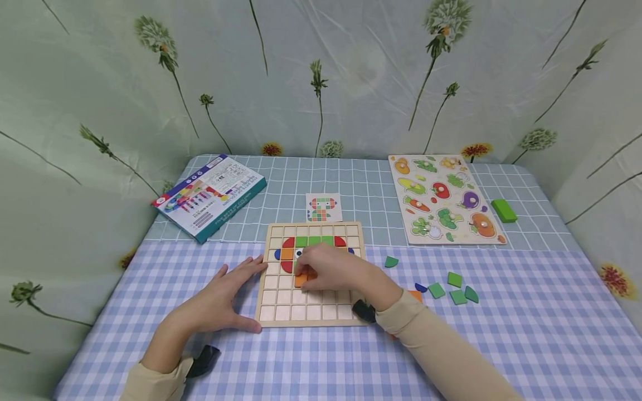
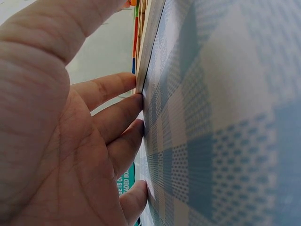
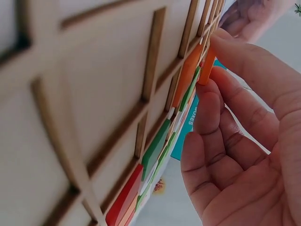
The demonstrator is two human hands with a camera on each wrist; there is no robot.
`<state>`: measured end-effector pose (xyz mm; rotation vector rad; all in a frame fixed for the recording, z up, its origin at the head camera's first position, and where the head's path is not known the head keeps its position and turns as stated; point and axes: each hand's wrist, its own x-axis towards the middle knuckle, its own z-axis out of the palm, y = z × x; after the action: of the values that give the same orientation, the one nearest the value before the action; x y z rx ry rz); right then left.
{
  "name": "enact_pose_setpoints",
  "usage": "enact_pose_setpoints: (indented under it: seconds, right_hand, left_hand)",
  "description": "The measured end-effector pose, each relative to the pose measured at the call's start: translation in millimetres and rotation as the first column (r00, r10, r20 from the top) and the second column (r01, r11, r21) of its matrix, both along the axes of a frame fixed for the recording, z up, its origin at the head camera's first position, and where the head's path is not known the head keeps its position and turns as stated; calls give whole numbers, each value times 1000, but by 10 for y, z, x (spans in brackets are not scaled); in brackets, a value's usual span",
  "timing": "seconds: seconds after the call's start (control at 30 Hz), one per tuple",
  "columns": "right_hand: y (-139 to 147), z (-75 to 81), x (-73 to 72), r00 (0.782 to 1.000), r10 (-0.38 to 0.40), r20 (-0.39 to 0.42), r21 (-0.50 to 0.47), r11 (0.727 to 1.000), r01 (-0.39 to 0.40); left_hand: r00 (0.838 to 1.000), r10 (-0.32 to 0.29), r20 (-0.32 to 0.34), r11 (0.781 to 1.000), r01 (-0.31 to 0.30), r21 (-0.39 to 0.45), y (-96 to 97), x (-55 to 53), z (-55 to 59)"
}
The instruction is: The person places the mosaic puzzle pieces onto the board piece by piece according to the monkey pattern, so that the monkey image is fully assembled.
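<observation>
A wooden grid board lies on the checked cloth, with red, green, orange, blue and white tiles set in its upper and middle cells. Over the middle of the board, my right hand pinches an orange square tile between thumb and fingers. Another orange tile sits in a cell right beside it. My left hand is at the board's left edge, fingers spread and the tips touching the rim. Just behind the board is a pattern card showing a coloured tile figure; my right hand covers part of the tile pattern.
Several loose green tiles and a blue half-round piece lie to the right, some orange ones partly under my right forearm. A vegetable puzzle board and green block stand back right; a box lies back left.
</observation>
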<state>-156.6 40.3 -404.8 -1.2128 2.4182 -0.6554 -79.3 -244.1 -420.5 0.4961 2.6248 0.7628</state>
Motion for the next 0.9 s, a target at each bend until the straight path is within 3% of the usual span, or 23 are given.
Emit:
enact_pose_setpoints:
  seconds: [0.9]
  right_hand:
    - [-34,-6,8,1000,29,-7,7,1000,-29]
  left_hand:
    - [1000,5,5,1000,-5,-3,1,-4,-7]
